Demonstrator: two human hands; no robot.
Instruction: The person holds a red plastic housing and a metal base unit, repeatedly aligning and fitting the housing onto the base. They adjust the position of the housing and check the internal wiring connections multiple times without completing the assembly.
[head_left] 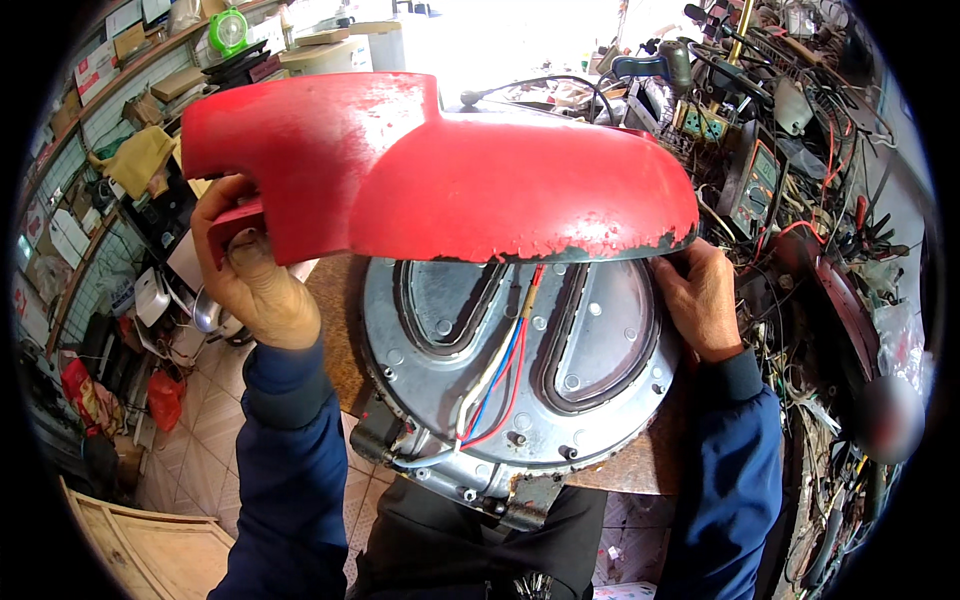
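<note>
Between my hands is a red plastic cover (520, 190) with a rounded body and a squarer extension on the left. Its paint is chipped to black along the near edge. My left hand (265, 280) grips the extension's lower edge, thumb in front. At the cover's right end, my right hand (705, 300) pinches the near rim. Under the cover lies a round metal heating plate (520, 420) with two looped dark heating elements, partly hidden. A bundle of red, blue and white wires (500, 375) runs across the plate from beneath the cover to a hinge bracket (525, 500) at the near edge.
The plate rests on a brown wooden tabletop (645, 455). To the right, a multimeter (757, 185) stands among tangled cables and tools. Cluttered shelves with a green fan (228, 32) line the left. A wooden panel (150, 545) is at the lower left.
</note>
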